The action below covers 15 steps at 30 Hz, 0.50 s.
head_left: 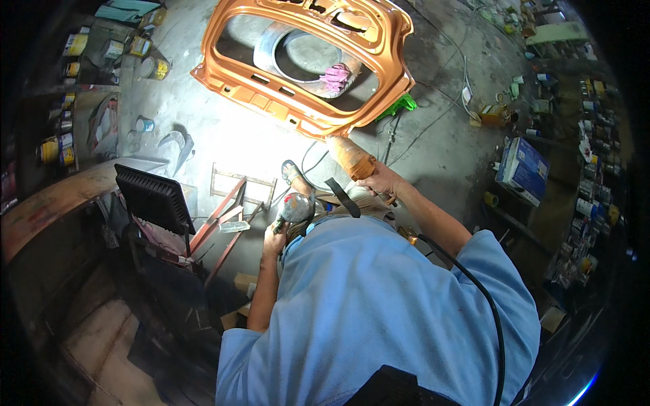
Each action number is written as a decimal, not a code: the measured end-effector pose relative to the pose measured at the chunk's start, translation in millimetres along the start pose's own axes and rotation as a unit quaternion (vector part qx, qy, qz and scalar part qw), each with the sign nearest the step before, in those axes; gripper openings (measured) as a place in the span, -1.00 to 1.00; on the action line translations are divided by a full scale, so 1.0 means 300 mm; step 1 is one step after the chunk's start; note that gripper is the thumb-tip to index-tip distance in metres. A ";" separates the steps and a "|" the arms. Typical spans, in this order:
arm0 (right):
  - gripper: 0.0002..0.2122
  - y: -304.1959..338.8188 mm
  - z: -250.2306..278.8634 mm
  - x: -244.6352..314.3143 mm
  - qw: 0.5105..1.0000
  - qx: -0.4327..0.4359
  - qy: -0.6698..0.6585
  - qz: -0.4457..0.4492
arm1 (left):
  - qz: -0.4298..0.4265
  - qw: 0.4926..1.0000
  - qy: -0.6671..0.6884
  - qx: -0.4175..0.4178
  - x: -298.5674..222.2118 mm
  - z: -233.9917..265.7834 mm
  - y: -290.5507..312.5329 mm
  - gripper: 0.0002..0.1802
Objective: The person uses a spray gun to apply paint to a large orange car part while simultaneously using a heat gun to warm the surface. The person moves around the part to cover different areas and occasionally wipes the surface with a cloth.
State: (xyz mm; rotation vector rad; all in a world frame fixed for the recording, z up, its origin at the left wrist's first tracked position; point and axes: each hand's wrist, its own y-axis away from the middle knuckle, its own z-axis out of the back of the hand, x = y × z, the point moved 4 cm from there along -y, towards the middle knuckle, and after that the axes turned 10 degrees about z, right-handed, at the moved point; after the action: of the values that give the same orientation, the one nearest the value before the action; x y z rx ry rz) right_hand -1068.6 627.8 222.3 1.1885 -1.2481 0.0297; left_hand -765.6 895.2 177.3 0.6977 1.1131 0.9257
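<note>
Both sides occupied: left hand has its fingers wrapped round the dark grip of a grey tool, round-headed, with a red mark on top; right hand is clamped on the near end of an orange tool, tapered, pointing far and slightly left. Far tip of the orange tool lies at the near edge of an orange panel; contact or gap there, cannot tell. Panel is a frame with one large opening, positioned far of the person, above the concrete floor. Through the opening: a grey ring, with a pink cloth on its right side. Green item just beside the panel's near right corner; kind unclear. Strong glare on the floor near of the panel, left of the orange tool; detail lost there. Left: a black lamp, and just right of it a red stand. One sandalled foot visible between the stand and the orange tool. Person wears a blue shirt; a black hose runs along its right side. Far left, shelved cans. Right, a blue box, with small containers crowded beyond it.
</note>
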 end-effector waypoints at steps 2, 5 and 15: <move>-0.88 0.010 0.014 0.005 0.999 -0.022 -0.024 0.000 | -0.011 0.999 -0.027 -0.030 0.016 -0.012 -0.021 -0.61; -0.85 0.025 0.034 0.015 0.998 -0.049 -0.013 -0.024 | -0.126 0.978 0.124 -0.107 0.033 -0.019 -0.060 -0.68; -0.77 -0.152 -0.014 -0.060 0.996 0.062 0.001 0.063 | 0.009 0.939 0.210 -0.272 -0.220 0.430 -0.501 -0.59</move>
State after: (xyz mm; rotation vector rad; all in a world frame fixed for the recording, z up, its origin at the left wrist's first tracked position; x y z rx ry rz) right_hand -1045.8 620.4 179.4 1.2141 -1.3337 0.2045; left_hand -613.8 764.6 118.2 0.0509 1.1431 1.3685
